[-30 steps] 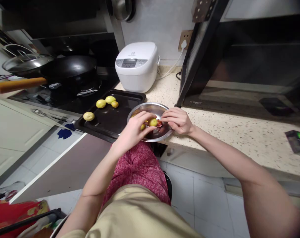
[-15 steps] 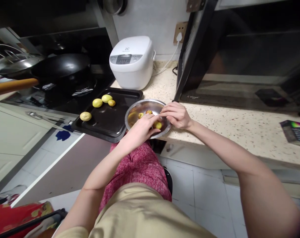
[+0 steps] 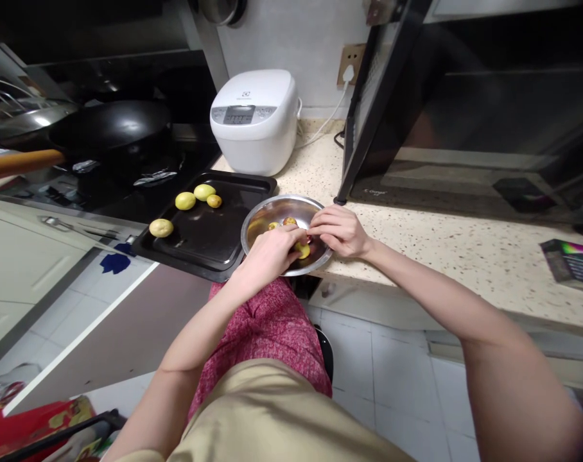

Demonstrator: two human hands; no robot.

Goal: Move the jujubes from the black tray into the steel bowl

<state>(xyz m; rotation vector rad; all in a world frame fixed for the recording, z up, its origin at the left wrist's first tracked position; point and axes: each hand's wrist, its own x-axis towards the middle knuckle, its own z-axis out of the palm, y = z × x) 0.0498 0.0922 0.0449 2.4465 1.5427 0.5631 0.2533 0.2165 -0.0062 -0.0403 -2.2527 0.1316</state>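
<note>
Both my hands meet over a shallow metal bowl [image 3: 259, 215] at the counter's edge. My left hand [image 3: 275, 249] has its fingers curled over a yellow fruit [image 3: 302, 250] low in the bowl, whose kind I cannot make out. Closed, with its fingertips bent against those of the left, my right hand [image 3: 342, 232] is over the bowl's right rim; whatever it pinches is hidden. Farther back in the bowl are a brown-spotted yellow piece [image 3: 289, 221] and another yellow piece [image 3: 273, 226]. To the left, a black baking tray [image 3: 209, 234] bears several yellow oval fruits [image 3: 185, 201].
A white rice cooker [image 3: 253, 125] stands behind the tray. Right of the bowl is a large dark-fronted appliance [image 3: 465, 154], with a small dark box [image 3: 571, 263] farther right. On the stove at left sits a black wok [image 3: 111, 131], its wooden handle [image 3: 24, 163] sticking out.
My left fingers have shifted slightly and curl more tightly over the yellow fruit. The right hand stays close beside them, a little lower. The view has shifted slightly.
</note>
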